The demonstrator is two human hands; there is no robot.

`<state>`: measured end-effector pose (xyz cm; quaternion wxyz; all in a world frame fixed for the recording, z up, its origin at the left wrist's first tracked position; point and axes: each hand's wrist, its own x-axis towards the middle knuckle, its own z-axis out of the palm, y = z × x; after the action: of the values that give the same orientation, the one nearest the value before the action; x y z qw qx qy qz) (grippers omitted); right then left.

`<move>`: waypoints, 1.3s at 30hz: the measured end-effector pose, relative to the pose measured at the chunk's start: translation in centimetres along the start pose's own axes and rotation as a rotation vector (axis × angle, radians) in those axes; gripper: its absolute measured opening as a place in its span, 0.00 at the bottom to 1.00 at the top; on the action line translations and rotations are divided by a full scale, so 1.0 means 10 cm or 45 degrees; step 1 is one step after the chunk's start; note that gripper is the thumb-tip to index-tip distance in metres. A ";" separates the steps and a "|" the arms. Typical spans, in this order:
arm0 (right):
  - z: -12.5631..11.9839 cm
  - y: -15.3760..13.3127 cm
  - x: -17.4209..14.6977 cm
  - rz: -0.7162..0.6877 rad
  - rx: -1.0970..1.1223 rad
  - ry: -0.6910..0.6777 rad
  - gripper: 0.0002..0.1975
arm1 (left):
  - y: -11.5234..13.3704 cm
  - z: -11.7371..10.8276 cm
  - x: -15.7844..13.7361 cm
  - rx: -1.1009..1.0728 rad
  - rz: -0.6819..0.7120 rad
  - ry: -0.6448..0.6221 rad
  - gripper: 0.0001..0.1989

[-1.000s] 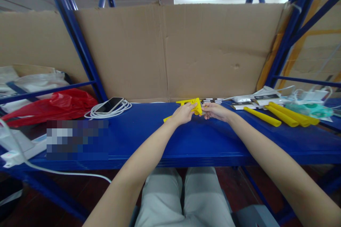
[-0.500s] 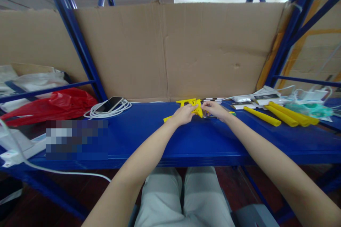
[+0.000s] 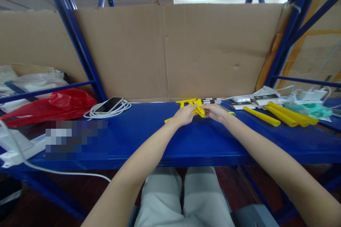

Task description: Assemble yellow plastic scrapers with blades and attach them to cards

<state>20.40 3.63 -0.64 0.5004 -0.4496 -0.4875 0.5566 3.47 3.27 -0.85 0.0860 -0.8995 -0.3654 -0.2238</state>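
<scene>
My left hand (image 3: 184, 115) is closed around a yellow plastic piece (image 3: 199, 110) above the blue shelf top, and part of that piece is hidden by the fingers. At its right end my right hand (image 3: 215, 112) has its fingertips pinched together, close against the yellow plastic. Whatever lies between those fingertips is hidden. Just behind the left hand, another yellow frame-like part (image 3: 185, 101) shows. A yellow tip (image 3: 167, 120) pokes out to the left of the left hand.
Several yellow tubes (image 3: 262, 116) lie at the right, near small packets (image 3: 266, 100) and a green plastic bag (image 3: 307, 109). To the left are a phone (image 3: 109, 104) on a coiled white cable (image 3: 92, 114) and a red bag (image 3: 66, 104). Cardboard (image 3: 128, 53) closes off the back.
The yellow piece in my left hand has tilted and shifted slightly right. My right fingers have moved a little lower along its right end.
</scene>
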 end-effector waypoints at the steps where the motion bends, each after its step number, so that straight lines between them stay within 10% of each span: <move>1: -0.01 0.00 0.01 0.007 0.017 -0.005 0.01 | 0.00 0.00 0.00 -0.006 -0.007 -0.006 0.21; 14: -0.02 -0.06 -0.06 0.057 0.024 0.206 0.05 | -0.01 -0.06 -0.01 0.066 -0.029 -0.174 0.17; 28: 0.00 -0.03 -0.13 -0.035 -0.883 0.363 0.13 | -0.11 -0.06 0.00 0.164 -0.064 -0.277 0.15; 35: -0.09 -0.10 -0.08 -0.325 -1.373 0.490 0.10 | -0.09 -0.06 0.00 0.148 -0.048 -0.298 0.16; 39: -0.13 -0.13 -0.03 -0.479 -1.131 0.535 0.08 | -0.05 -0.07 -0.01 0.116 -0.017 -0.279 0.17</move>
<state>21.83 3.45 0.52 0.4399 -0.6250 -0.6379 0.0947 2.81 3.40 -0.25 0.0847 -0.9112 -0.3885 -0.1080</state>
